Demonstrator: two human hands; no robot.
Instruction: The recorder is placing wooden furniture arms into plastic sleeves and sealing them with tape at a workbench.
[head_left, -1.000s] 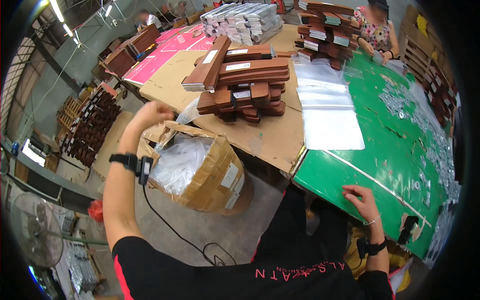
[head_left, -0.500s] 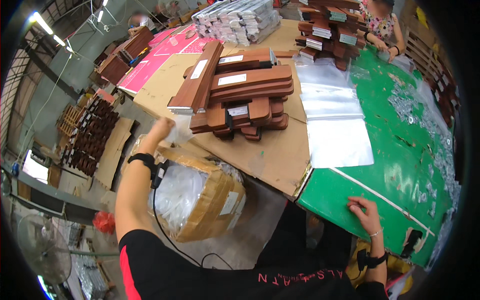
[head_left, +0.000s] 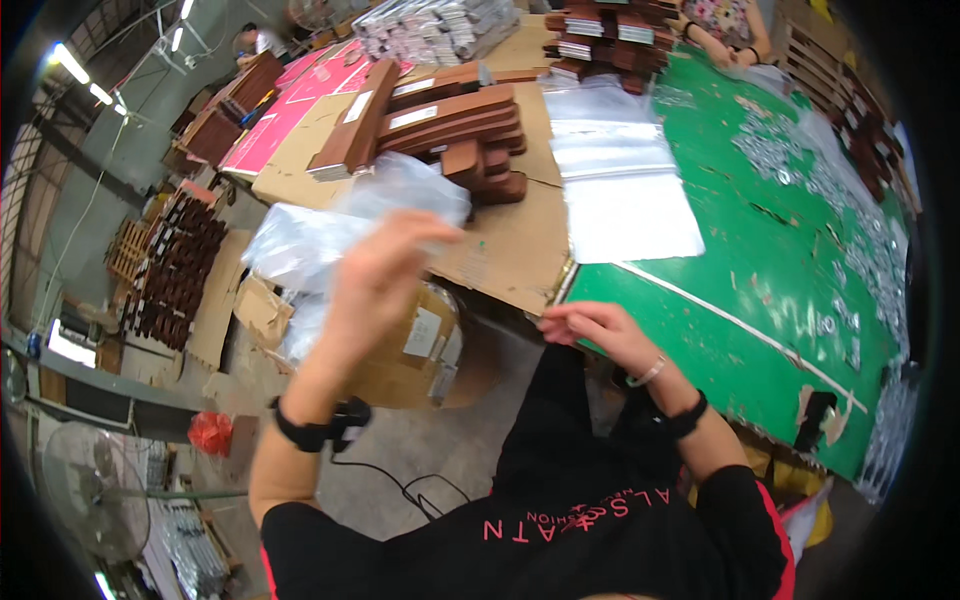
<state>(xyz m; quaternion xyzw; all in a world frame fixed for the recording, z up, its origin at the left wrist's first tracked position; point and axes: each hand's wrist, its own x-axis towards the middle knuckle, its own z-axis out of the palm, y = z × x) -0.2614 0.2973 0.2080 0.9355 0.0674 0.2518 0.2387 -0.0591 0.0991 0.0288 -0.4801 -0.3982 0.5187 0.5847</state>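
left hand (head_left: 383,272): grip cannot be told; crumpled clear plastic film (head_left: 345,219) at eleven o'clock. right hand (head_left: 603,335): released, loosely curled; glossy green tabletop (head_left: 725,225) at two o'clock.

Clear plastic (head_left: 295,245) is filling the space beyond the left hand (head_left: 385,265), partly screening the carton (head_left: 390,370). Stacked wooden pieces (head_left: 450,112) are blocking the way behind it. Between flat clear sleeves (head_left: 635,195) and scattered metal parts (head_left: 785,150), the green bench (head_left: 735,240) is offering the right hand (head_left: 600,335) free passage.
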